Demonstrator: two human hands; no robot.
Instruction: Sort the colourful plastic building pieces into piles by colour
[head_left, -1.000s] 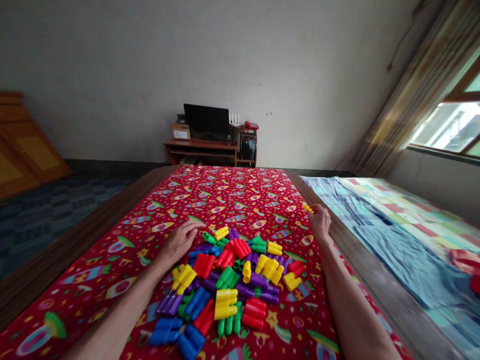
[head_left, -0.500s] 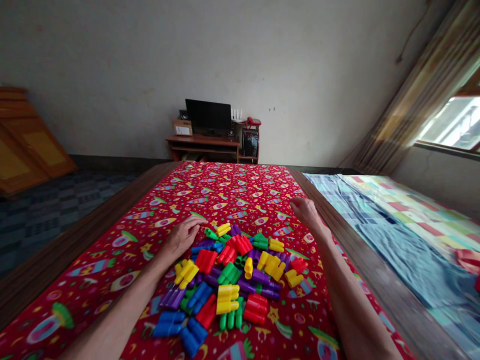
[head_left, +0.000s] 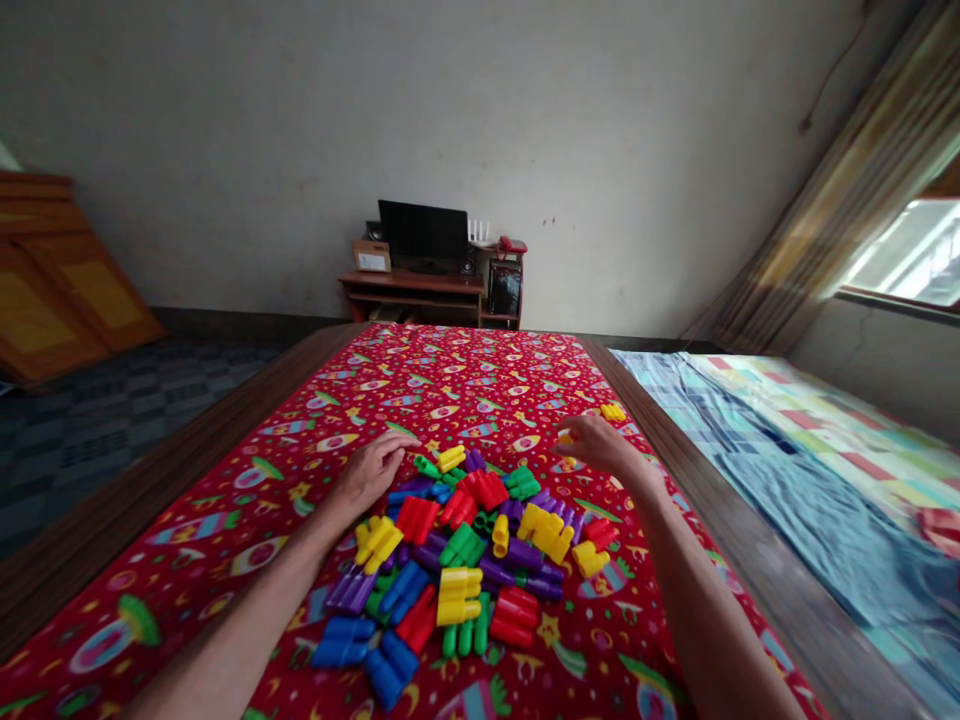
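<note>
A pile of plastic building blocks [head_left: 457, 560] in red, yellow, green, blue and purple lies on a red patterned cloth [head_left: 450, 390]. My left hand [head_left: 373, 470] rests flat at the pile's far left edge, fingers loosely spread, touching the cloth beside a green block [head_left: 427, 467]. My right hand [head_left: 600, 447] hovers over the pile's far right side, its fingers pinched on a yellow block [head_left: 565, 438]. Another yellow block [head_left: 613, 411] lies alone on the cloth beyond that hand, near the right edge.
The cloth covers a long wooden table [head_left: 225, 420]. A bed with a blue and patterned sheet [head_left: 787, 470] runs along the right. A desk with a monitor [head_left: 424, 240] stands at the far wall, a wooden cabinet [head_left: 60, 290] at left, curtains [head_left: 847, 180] at right.
My right hand set a yellow block down near the cloth's right edge, came back to the pile and picked up another yellow block. My left hand stayed in place.
</note>
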